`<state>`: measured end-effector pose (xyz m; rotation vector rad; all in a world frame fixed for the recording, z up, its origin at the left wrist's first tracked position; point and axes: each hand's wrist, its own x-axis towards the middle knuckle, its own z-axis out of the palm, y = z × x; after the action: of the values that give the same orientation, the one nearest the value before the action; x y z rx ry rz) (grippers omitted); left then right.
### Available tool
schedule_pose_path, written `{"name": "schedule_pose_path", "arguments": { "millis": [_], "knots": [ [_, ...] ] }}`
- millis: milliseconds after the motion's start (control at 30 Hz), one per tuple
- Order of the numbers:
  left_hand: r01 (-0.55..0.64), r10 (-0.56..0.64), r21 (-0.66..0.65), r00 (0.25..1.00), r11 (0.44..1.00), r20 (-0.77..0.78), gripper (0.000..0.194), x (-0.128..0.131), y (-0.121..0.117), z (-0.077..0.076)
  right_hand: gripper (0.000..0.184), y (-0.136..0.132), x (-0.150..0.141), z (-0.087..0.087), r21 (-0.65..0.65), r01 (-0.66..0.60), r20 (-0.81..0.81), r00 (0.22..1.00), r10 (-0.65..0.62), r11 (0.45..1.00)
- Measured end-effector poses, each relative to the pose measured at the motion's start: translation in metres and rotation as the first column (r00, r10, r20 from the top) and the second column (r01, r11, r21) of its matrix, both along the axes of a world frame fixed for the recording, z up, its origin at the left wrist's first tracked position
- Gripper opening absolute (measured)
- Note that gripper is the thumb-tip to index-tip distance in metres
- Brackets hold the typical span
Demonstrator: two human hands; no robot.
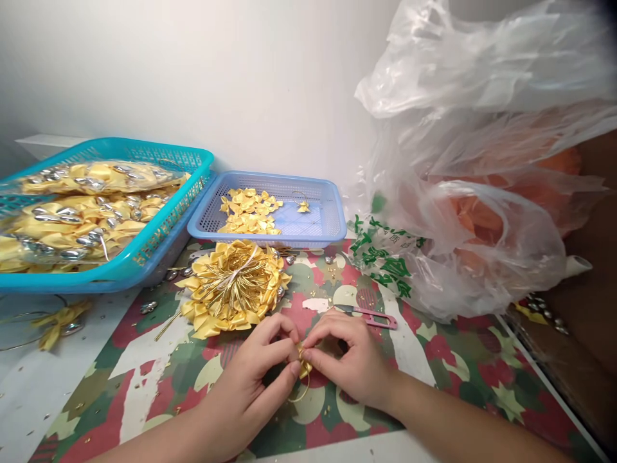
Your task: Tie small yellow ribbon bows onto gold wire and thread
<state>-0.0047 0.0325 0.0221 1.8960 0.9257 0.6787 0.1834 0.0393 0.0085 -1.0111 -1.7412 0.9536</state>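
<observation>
My left grip (pixel 264 368) and right grip (pixel 354 355) closely pinch the yellow bow (pixel 304 369), likely light, soft, best held at its centre.

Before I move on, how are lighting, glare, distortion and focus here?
Head view: the wall is pale mid-frame, greyer at upper left; head view: the plastic bags show whitish glare; head view: the teal basket looks stretched at the left edge, likely lens distortion; head view: left hand and right hand partly cover the yellow ribbon piece, so its sharpness is hard to judge.
</observation>
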Motion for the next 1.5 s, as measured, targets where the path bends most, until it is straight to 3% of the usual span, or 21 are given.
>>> {"name": "schedule_pose_path", "arguments": {
  "millis": [267, 467, 567, 1000, 1233, 1500],
  "knots": [
    [0.001, -0.001, -0.025, 1.0, 1.0, 0.015, 0.029, -0.001, -0.001, 0.002, 0.006, 0.002, 0.003, -0.001, 0.059, -0.075, -0.06, 0.995, 0.078, 0.995],
    [-0.061, 0.063, -0.032, 0.996, 0.998, 0.067, 0.014, -0.003, -0.001, -0.001, 0.009, 0.003, 0.003, 0.002, 0.093, -0.104, -0.1, 0.988, 0.114, 0.99],
    [-0.062, 0.064, -0.034, 0.995, 0.998, 0.076, 0.016, -0.003, 0.0, -0.004, 0.008, 0.002, 0.003, 0.001, 0.11, -0.087, -0.089, 0.991, 0.097, 0.99],
    [-0.096, 0.094, 0.031, 0.994, 0.995, 0.049, 0.02, -0.003, 0.001, -0.008, 0.007, 0.0, 0.005, 0.002, 0.033, -0.054, -0.111, 0.992, 0.058, 0.998],
    [-0.081, 0.087, 0.104, 0.995, 0.991, -0.055, 0.021, -0.002, -0.002, -0.01, 0.011, 0.001, 0.007, -0.004, -0.081, 0.064, -0.201, 0.976, -0.08, 0.995],
    [-0.083, 0.085, 0.153, 0.996, 0.985, -0.011, 0.023, -0.002, -0.002, -0.004, 0.011, 0.0, 0.007, 0.0, -0.079, -0.011, -0.146, 0.989, -0.001, 0.997]
  ]
}}
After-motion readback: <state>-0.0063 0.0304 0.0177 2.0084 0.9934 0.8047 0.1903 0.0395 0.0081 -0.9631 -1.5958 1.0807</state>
